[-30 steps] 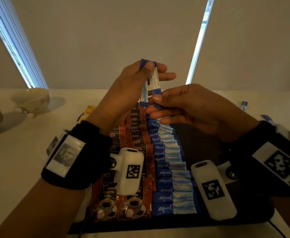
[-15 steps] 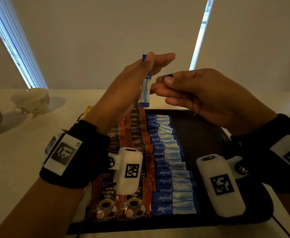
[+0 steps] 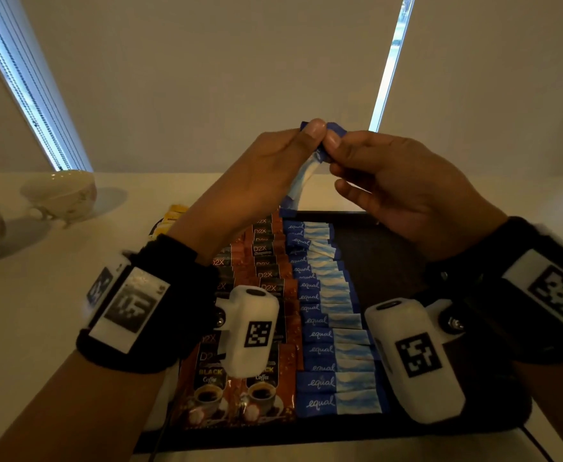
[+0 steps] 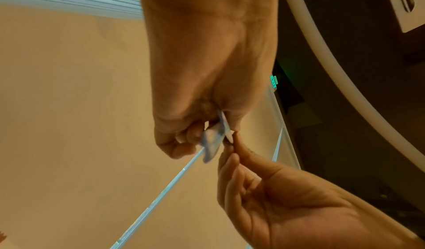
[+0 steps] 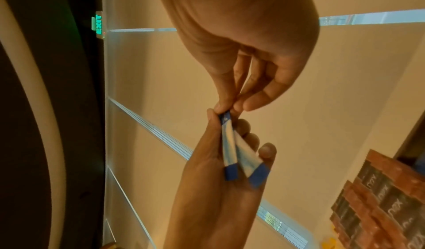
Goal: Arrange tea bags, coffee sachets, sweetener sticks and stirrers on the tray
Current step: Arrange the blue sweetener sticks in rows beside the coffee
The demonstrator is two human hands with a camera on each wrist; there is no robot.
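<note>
Two bare hands are raised above a dark tray point(image 3: 390, 248) that sits on a pale worktop point(image 3: 40, 295). The left hand point(image 3: 257, 171) holds two blue-and-white sweetener sticks point(image 5: 239, 153) upright, its thumb and fingers closed around their upper ends so the lower ends hang down and fan apart. The right hand point(image 3: 403, 185) meets it at the top, its thumb and forefinger pinching the sticks' dark blue tips while its other fingers point(image 5: 260, 96) curl loosely underneath. On the tray, a neat overlapping column of blue "equal" sweetener sachets point(image 3: 326, 315) runs from near edge to far edge, touching a column of brown "D2X" black coffee sachets point(image 3: 260, 281) on its left. The tray's right part is bare dark surface. Yellow packets point(image 3: 173, 216) peek out just beyond the tray's far left corner. A cream footed cup point(image 3: 60, 195) stands well to the left on the worktop. Behind, beige roller blinds point(image 3: 207, 78) cover the windows, with thin strips of daylight at their edges. A green exit sign point(image 5: 98, 25) glows in the wrist views.
</note>
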